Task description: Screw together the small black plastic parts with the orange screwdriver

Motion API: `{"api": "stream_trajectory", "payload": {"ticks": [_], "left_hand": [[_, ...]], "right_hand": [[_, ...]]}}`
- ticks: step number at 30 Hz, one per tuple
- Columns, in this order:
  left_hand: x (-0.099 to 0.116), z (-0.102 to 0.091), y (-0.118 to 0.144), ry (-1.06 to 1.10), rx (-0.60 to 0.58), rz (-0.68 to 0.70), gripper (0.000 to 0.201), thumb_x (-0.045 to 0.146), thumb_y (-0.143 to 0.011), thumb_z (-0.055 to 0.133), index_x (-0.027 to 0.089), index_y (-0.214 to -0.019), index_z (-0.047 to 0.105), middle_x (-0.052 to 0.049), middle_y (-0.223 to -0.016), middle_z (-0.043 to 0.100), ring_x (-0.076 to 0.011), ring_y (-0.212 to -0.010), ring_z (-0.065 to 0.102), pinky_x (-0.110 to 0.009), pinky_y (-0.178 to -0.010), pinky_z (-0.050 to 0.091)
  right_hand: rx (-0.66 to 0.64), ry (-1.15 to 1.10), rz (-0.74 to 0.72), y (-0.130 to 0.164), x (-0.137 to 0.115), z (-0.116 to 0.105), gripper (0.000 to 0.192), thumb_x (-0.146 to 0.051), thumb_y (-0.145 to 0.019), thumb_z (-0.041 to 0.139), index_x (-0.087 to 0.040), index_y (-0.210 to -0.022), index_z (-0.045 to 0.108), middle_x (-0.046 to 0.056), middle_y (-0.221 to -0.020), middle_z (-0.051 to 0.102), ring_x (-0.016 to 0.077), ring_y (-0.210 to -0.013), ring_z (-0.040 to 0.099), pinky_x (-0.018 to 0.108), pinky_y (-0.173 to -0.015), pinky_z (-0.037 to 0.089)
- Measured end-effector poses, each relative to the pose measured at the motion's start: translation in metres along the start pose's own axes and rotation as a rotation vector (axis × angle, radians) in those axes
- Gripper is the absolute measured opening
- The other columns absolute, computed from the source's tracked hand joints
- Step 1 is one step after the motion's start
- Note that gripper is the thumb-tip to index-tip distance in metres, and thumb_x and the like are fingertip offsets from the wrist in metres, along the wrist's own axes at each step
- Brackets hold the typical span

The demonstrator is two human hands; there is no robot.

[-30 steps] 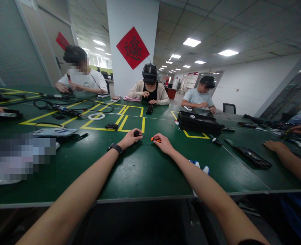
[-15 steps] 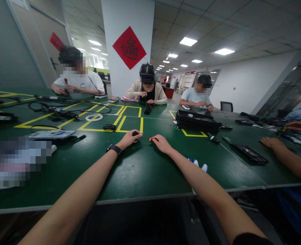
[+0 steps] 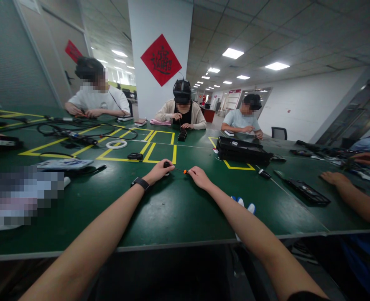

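Note:
Over the green table [image 3: 159, 221], my left hand [image 3: 157, 171] pinches a small dark rounded part [image 3: 166, 164], mostly covered by the fingers. My right hand [image 3: 200, 177] is closed round the handle of a screwdriver [image 3: 185, 171]. Its orange collar shows at the fingertips, and the thin shaft runs left to the part in my left hand. Whether the tip sits in a screw is too small to make out. Blue-and-white objects [image 3: 243, 203] lie partly hidden behind my right forearm.
A black device [image 3: 135, 156] and a white ring of tape [image 3: 116, 144] lie ahead on the left. Black cables [image 3: 75, 136] spread beyond them. To the right are a long black case [image 3: 243, 150] and a dark panel [image 3: 308, 190]. Co-workers sit around the table; one's hand [image 3: 333, 179] rests at right.
My hands keep almost the same pose, with the screwdriver still against the small part. The view has shifted slightly. At far left, a co-worker's hands have lowered with a red-handled tool.

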State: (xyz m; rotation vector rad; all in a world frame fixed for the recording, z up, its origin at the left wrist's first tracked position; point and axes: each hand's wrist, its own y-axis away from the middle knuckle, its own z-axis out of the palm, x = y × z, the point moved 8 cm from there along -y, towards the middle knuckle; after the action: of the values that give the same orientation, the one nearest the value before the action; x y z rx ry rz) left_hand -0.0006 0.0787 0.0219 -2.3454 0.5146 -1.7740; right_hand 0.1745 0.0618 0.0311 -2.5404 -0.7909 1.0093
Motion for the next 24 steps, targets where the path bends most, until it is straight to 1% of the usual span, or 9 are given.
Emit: {"api": "stream_trajectory", "payload": {"ticks": [3, 8, 10, 12, 14, 16, 19, 22, 24], "left_hand": [[-0.001, 0.002, 0.0, 0.016, -0.013, -0.017, 0.038, 0.048, -0.067, 0.06, 0.018, -0.09, 0.055, -0.001, -0.075, 0.061, -0.0136, -0.07, 0.056, -0.028, -0.067, 0.044], [0.001, 0.003, 0.0, -0.018, -0.02, -0.01, 0.039, 0.048, -0.068, 0.059, 0.018, -0.092, 0.054, -0.001, -0.076, 0.061, -0.0151, -0.072, 0.058, -0.03, -0.068, 0.045], [0.002, 0.004, 0.0, -0.049, -0.038, 0.002, 0.039, 0.048, -0.068, 0.059, 0.018, -0.092, 0.053, -0.001, -0.077, 0.062, -0.0152, -0.072, 0.058, -0.029, -0.067, 0.045], [0.003, 0.005, 0.0, -0.071, -0.044, 0.015, 0.039, 0.049, -0.07, 0.057, 0.018, -0.091, 0.052, -0.001, -0.075, 0.062, -0.0151, -0.071, 0.058, -0.029, -0.066, 0.044], [0.004, 0.005, 0.0, -0.081, -0.043, 0.025, 0.038, 0.052, -0.072, 0.053, 0.018, -0.09, 0.052, -0.001, -0.074, 0.062, -0.0149, -0.07, 0.057, -0.028, -0.065, 0.043], [0.005, 0.005, 0.001, -0.101, -0.037, 0.043, 0.039, 0.053, -0.074, 0.05, 0.018, -0.089, 0.051, -0.002, -0.073, 0.062, -0.0148, -0.068, 0.057, -0.027, -0.063, 0.043], [0.009, 0.005, 0.002, -0.142, -0.03, 0.072, 0.038, 0.054, -0.074, 0.05, 0.018, -0.089, 0.051, -0.001, -0.073, 0.062, -0.0145, -0.067, 0.056, -0.027, -0.062, 0.042], [0.009, 0.005, 0.003, -0.156, -0.03, 0.07, 0.038, 0.054, -0.074, 0.049, 0.018, -0.089, 0.05, -0.001, -0.072, 0.061, -0.0139, -0.065, 0.055, -0.026, -0.062, 0.041], [0.01, 0.005, 0.003, -0.156, -0.035, 0.074, 0.038, 0.053, -0.074, 0.05, 0.018, -0.088, 0.05, 0.0, -0.072, 0.06, -0.0135, -0.064, 0.055, -0.026, -0.061, 0.041]], "right_hand": [[0.002, 0.011, 0.003, -0.002, 0.003, 0.001, 0.026, -0.024, -0.086, 0.041, -0.015, -0.07, 0.06, 0.004, -0.076, 0.058, 0.0146, -0.076, 0.05, 0.029, -0.076, 0.038], [0.016, -0.041, 0.0, 0.003, 0.004, 0.0, 0.01, -0.022, -0.08, 0.05, -0.017, -0.087, 0.056, 0.002, -0.086, 0.058, 0.0137, -0.081, 0.052, 0.028, -0.077, 0.04], [0.018, -0.096, 0.007, 0.004, 0.004, 0.0, 0.016, -0.022, -0.077, 0.054, -0.018, -0.093, 0.053, 0.0, -0.087, 0.059, 0.013, -0.08, 0.053, 0.027, -0.076, 0.041], [0.031, -0.114, 0.037, 0.003, 0.007, -0.001, 0.018, -0.023, -0.079, 0.052, -0.018, -0.095, 0.053, 0.001, -0.088, 0.059, 0.0128, -0.08, 0.054, 0.027, -0.075, 0.042], [0.047, -0.082, 0.062, 0.002, 0.009, -0.003, 0.017, -0.026, -0.083, 0.046, -0.017, -0.093, 0.056, 0.003, -0.089, 0.059, 0.0134, -0.081, 0.054, 0.028, -0.076, 0.041], [0.045, -0.043, 0.059, 0.0, 0.008, -0.005, 0.02, -0.028, -0.085, 0.043, -0.016, -0.084, 0.059, 0.004, -0.085, 0.059, 0.0144, -0.08, 0.052, 0.03, -0.077, 0.039], [0.022, -0.025, 0.026, -0.001, 0.004, -0.005, 0.023, -0.029, -0.085, 0.045, -0.016, -0.073, 0.06, 0.003, -0.077, 0.058, 0.0148, -0.078, 0.051, 0.03, -0.078, 0.038], [0.021, -0.051, 0.009, 0.002, 0.001, -0.004, 0.013, -0.028, -0.081, 0.051, -0.017, -0.082, 0.057, 0.002, -0.083, 0.058, 0.0137, -0.079, 0.052, 0.028, -0.076, 0.039], [0.028, -0.082, 0.006, 0.004, 0.001, -0.003, 0.019, -0.028, -0.076, 0.057, -0.017, -0.092, 0.054, 0.002, -0.087, 0.058, 0.0134, -0.08, 0.052, 0.028, -0.075, 0.04]]}}
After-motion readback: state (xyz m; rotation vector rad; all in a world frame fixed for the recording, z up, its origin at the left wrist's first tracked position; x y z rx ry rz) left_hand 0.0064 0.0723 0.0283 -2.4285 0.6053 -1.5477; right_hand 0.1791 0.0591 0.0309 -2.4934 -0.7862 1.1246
